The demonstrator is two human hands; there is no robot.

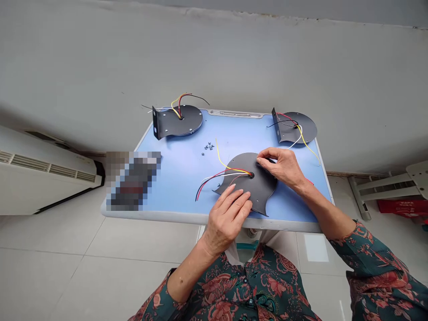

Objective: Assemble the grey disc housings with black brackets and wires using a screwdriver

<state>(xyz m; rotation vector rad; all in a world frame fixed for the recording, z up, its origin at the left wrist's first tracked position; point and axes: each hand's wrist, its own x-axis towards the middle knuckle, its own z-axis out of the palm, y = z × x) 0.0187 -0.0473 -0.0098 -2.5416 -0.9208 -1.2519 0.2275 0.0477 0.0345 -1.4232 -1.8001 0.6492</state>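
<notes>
A dark grey metal plate [261,183] lies near the front edge of the blue table, with yellow, red, white and black wires [219,173] coming out of a hole near its middle. My left hand [230,214] rests on the plate's lower left part, fingers spread and lying flat. At the plate's upper right edge is my right hand [282,167], its thumb and index finger pinched together. Whatever sits between those fingertips is too small to make out. Several small screws [209,146] are scattered on the table behind the plate.
A similar wired plate with a bent bracket [182,120] stands at the back left of the table [180,178], another [297,128] at the back right. A pixelated dark object [135,182] lies at the left. A metal strip [236,114] runs along the back edge.
</notes>
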